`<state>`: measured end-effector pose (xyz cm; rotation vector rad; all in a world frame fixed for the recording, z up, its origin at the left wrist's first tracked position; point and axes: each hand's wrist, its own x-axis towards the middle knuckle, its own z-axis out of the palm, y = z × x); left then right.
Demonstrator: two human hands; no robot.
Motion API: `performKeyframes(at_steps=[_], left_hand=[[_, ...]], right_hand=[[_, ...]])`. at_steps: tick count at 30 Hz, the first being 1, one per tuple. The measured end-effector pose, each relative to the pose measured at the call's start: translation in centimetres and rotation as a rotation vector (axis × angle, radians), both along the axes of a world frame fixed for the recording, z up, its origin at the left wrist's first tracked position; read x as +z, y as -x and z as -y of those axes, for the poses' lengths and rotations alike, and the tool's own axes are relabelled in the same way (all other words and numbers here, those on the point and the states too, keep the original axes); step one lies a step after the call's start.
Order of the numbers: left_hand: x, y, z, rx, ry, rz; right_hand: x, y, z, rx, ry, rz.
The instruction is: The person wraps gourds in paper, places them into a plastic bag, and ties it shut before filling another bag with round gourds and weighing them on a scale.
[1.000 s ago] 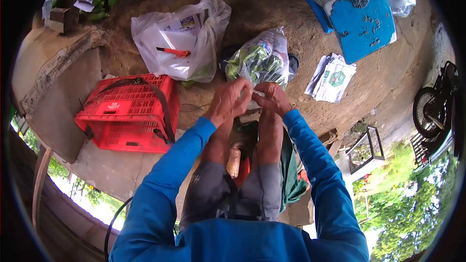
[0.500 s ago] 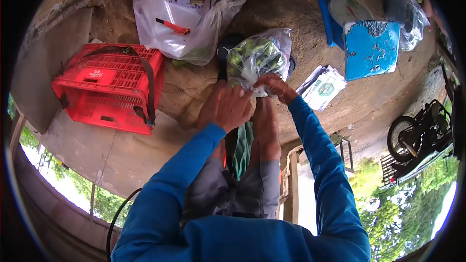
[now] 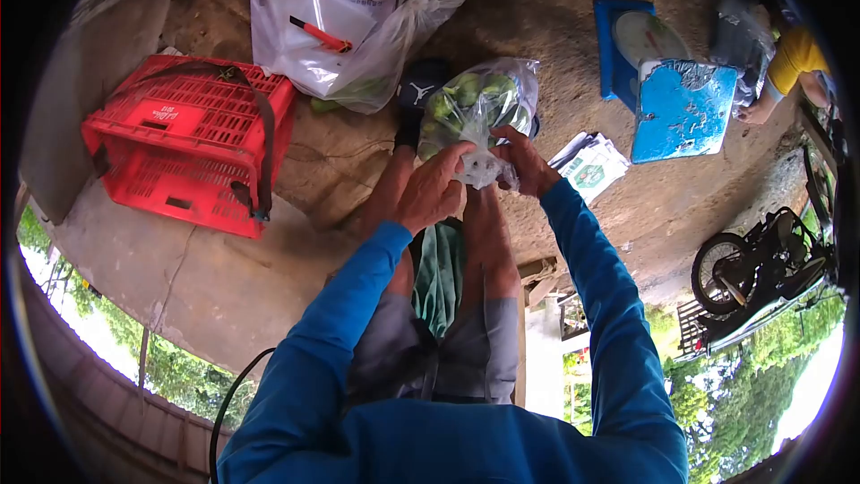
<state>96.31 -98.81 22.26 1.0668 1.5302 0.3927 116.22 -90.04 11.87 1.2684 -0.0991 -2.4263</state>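
Note:
A clear plastic bag (image 3: pixel 488 99) full of green produce rests on the ground between my feet, its gathered top toward me. My left hand (image 3: pixel 434 188) is closed on the left side of the bag's top. On the right side of the same bunched plastic, my right hand (image 3: pixel 527 163) pinches with thumb and fingers. Loose crumpled plastic shows between the two hands. Just left of the bag is a black sandal (image 3: pixel 419 91).
Left stands a red crate (image 3: pixel 193 139) with a strap. A large plastic bag (image 3: pixel 349 27) lies ahead, with a red cutter (image 3: pixel 321 34) on it. Right are papers (image 3: pixel 591 164), a blue scale (image 3: pixel 685 112), a person's yellow sleeve (image 3: pixel 795 61) and a motorcycle (image 3: pixel 761 260).
My hands have moved slightly apart, and more of the bag's bunched top shows between them. At the right edge, a person's arm and yellow sleeve have come into view. The whole view has shifted a little.

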Motion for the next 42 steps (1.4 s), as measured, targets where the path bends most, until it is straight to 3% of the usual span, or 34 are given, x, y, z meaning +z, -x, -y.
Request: performKeyframes(at_steps=[1,3,7,9,11,13,14,16,18,19,20,21,22,24,26,27,28,29,30,31,33,36,37,39,42], left_hand=[[-1.3,-0.5,0.6,0.004,0.000,0.003],[-3.1,-1.5,0.9,0.041,-0.264,0.006],[-3.9,-2.4,0.4,-0.053,-0.173,0.037],[-4.4,-2.8,0.0,-0.049,-0.192,0.119],[-5.3,-3.2,0.4,0.041,-0.149,0.196],[-4.6,-2.8,-0.1,0.392,0.350,0.526],[-5.0,-2.1,0.5,0.476,0.571,0.657],[-3.5,-0.9,0.4,0.469,0.619,0.685],[-1.9,-0.6,-0.5,0.452,0.634,0.717],[-1.4,-0.6,-0.9,0.438,0.600,0.720],[-1.4,-0.5,-0.9,0.287,0.427,0.644],[-1.5,-0.4,-0.9,0.140,0.254,0.565],[-1.7,-0.4,-0.9,0.137,0.260,0.573],[-2.5,-0.2,-0.7,-0.173,0.227,0.387],[-6.3,0.1,2.5,-0.231,0.109,0.271],[-8.1,1.2,2.8,-0.243,0.144,0.236],[-9.9,2.3,3.2,-0.256,0.179,0.202],[-11.5,3.9,2.6,-0.231,0.375,0.252],[-13.1,4.6,3.3,-0.241,0.371,0.260],[-14.1,4.9,3.8,-0.043,0.547,0.420],[-13.0,4.7,6.0,0.078,0.532,0.478],[-6.9,4.1,4.8,-0.225,-0.241,0.074],[-5.0,4.0,4.1,-0.278,-0.433,-0.045],[-1.6,3.8,3.2,-0.296,0.003,0.064],[-1.5,4.4,2.6,-0.269,-0.220,0.061]], right_hand=[[0.1,0.1,-0.3,0.004,0.000,0.003],[0.0,0.4,-0.2,-0.046,0.025,0.056],[0.3,0.4,-0.1,-0.119,0.075,0.004],[1.4,0.8,0.2,-0.044,-0.122,0.246],[0.1,0.2,1.1,-0.019,-0.088,0.138],[0.2,0.0,2.2,0.156,-0.470,0.049],[0.6,-0.6,2.7,0.327,-0.807,-0.107],[4.3,0.1,2.3,0.623,-1.475,-0.368],[7.5,1.5,1.1,0.695,-1.632,-0.404],[8.1,1.8,0.6,0.692,-1.450,-0.347],[8.5,1.8,0.3,0.683,-1.263,-0.293],[8.7,1.6,-0.1,0.686,-1.257,-0.287],[8.6,1.3,-0.4,0.727,-1.281,-0.309],[7.3,0.7,-0.8,0.822,-1.333,-0.367],[4.0,-0.6,-0.6,0.845,-1.383,-0.331],[2.1,-1.2,-0.6,0.870,-1.442,-0.302],[0.0,-1.9,-0.8,0.749,-1.524,-0.277],[-1.6,-2.4,-0.9,0.624,-1.605,-0.253],[-2.4,-2.1,-0.6,0.692,-1.758,-0.291],[-2.9,-2.2,-0.6,0.694,-1.758,-0.279],[-2.1,-2.4,0.3,0.727,-1.658,-0.166],[4.4,-2.8,0.7,1.000,-1.760,-0.329],[7.4,-2.1,-0.1,0.897,-1.444,-0.345],[9.3,-2.8,-0.2,0.871,-1.456,-0.436],[10.2,-3.6,-1.8,0.840,-1.574,-0.576]])
